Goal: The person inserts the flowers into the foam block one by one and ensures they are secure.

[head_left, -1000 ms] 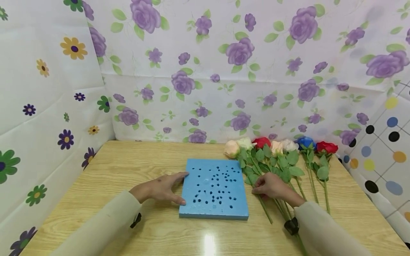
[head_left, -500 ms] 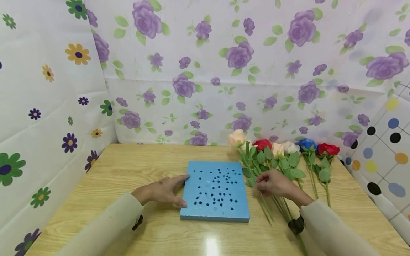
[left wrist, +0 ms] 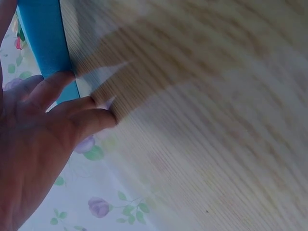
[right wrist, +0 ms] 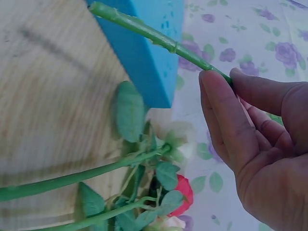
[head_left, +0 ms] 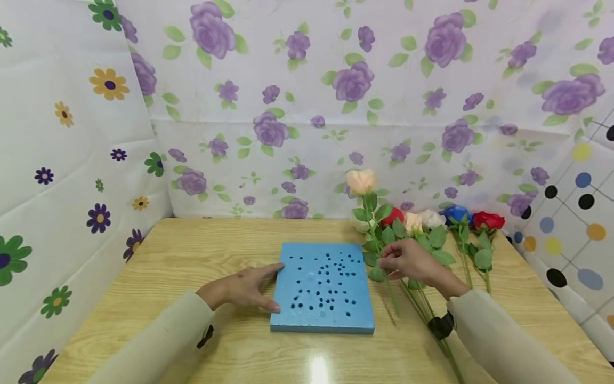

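My right hand (head_left: 408, 261) pinches the green stem (right wrist: 149, 32) of a peach rose (head_left: 361, 182) between thumb and fingers. The rose is lifted and tilted, its bloom up against the back cloth. The stem's lower end hangs above the table, in front of the block in the right wrist view. A square blue foam block (head_left: 307, 266) with many small holes lies flat at the middle of the table. Along its left side my left hand (head_left: 242, 288) is spread, fingertips and thumb touching the edge. Its fingers (left wrist: 94, 120) show beside the block in the left wrist view.
Several more roses lie at the right with blooms toward the back, among them a red rose (head_left: 488, 220), a blue rose (head_left: 457, 213) and a white rose (head_left: 433, 218). Their stems run under my right forearm. Flowered cloth (head_left: 307, 160) borders the wooden table (head_left: 211, 240) behind.
The peach rose has come up off the pile, its bloom rising from the table's back edge while its stem tilts upright. My left hand stays against the block.
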`<state>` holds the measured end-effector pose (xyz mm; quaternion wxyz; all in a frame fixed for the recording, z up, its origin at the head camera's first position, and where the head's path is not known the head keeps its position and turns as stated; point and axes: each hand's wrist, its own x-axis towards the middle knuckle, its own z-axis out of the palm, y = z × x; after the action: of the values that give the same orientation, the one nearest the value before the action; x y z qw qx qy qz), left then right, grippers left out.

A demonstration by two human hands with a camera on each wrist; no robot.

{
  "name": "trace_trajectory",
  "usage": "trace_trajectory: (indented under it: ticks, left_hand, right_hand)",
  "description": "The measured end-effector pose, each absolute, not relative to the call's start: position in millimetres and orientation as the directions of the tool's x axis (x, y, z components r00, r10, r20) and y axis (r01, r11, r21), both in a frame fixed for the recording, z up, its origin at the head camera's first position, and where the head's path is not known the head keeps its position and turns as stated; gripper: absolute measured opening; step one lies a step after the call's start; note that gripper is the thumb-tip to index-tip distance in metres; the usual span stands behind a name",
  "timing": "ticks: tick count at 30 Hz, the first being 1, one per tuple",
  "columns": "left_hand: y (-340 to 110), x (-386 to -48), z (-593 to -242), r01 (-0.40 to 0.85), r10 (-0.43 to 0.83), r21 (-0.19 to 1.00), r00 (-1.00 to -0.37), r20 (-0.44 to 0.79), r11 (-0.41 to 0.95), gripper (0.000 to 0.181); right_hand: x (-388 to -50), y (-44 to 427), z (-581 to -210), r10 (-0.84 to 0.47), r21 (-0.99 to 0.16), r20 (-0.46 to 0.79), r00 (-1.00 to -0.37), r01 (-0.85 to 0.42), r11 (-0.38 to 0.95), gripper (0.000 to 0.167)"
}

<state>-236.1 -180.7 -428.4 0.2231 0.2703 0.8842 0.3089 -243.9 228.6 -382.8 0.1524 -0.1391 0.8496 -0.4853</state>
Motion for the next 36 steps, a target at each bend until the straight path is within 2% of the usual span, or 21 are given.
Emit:
trace_trajectory:
  ticks: [13, 26, 36]
  left_hand:
    - [-172.8, -232.5, -429.6, 0.342, 0.598, 0.644, -0.769, -0.226, 0.684, 0.104]
    - [-171.1, -235.8, -426.6, 0.353, 0.613, 0.651, -0.759, -0.220, 0.672, 0.101]
    - [-171.7, -235.4, -428.8, 0.338, 0.609, 0.662, -0.759, -0.228, 0.669, 0.101]
  right_hand:
    - [-252.5, 218.9, -373.6, -0.351, -0.852, -0.094, -0.932, -0.107, 0.512, 0.019]
    - [-268.3, 192.0, -369.1, -0.338, -0.859, -0.004, -0.941, -0.170, 0.483, 0.020]
    - [-275.0, 171.5, -367.2, -0.343, -0.882, -0.005, -0.939, -0.158, 0.444, 0.024]
